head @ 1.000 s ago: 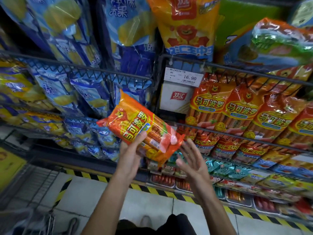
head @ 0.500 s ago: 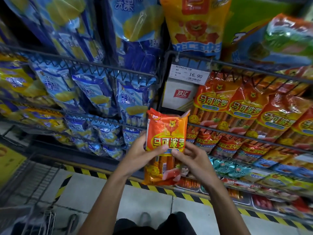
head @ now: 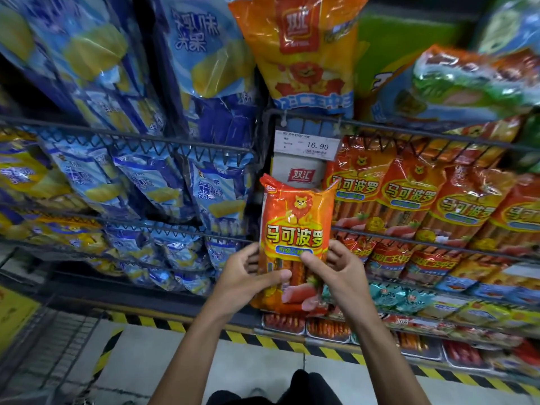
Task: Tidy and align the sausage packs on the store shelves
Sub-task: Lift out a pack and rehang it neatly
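Blue snack bags [head: 163,182] fill the wire shelf [head: 131,138] on my left. My left hand [head: 248,279] and right hand [head: 336,273] both pinch the upright sausage pack [head: 295,229], thumbs on its front, just left of the shelved orange packs [head: 409,206] under the price tag [head: 306,146].

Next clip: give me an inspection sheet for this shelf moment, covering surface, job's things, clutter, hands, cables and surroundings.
Surface: wire shelf rail with price tag reading 16.90.
Job's things: held orange sausage pack upright, in front of the shelf; matching shelf row to its right.
Clutter: blue packs fill the left shelves.
Hands: left hand and right hand both grip the pack's lower half.
Cables: nothing seen.
Surroundings: striped floor tape along the shelf base.
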The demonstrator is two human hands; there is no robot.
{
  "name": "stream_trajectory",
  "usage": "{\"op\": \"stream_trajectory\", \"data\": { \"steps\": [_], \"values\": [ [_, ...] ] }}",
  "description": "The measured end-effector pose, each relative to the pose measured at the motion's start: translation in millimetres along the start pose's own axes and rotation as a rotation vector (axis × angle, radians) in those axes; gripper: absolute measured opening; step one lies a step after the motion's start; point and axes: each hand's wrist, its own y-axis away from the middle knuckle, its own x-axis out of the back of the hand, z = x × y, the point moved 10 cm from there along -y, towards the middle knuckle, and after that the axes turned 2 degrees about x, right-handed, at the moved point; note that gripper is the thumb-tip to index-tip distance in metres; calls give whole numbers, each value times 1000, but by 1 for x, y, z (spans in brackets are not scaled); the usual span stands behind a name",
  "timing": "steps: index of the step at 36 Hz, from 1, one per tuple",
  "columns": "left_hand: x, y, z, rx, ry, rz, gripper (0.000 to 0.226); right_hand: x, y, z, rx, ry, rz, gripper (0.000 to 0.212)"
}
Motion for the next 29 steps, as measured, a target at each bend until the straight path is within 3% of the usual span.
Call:
{"op": "stream_trajectory", "data": {
  "steps": [6,11,15,20,22,24,29],
  "values": [
    [-1,-9,8,-50,-33,-16,47,0,-3,-2,-31,76,-245,53],
    [-4,-19,14,-90,-65,-88,49,15,-6,-15,129,239,-80,54],
    [4,-33,29,-200,-102,-39,49,18,-14,-24,232,300,8,54],
    [9,-47,73,-397,-113,36,53,17,-37,-39,291,263,22,59],
    [11,-50,86,-442,-79,65,57,18,-46,-47,316,277,23,49],
    [11,-54,94,-460,-60,88,57,21,-53,-55,345,308,40,38],
    [16,-68,96,-420,-59,85,53,22,-70,-62,380,338,39,35]
  ]
}}
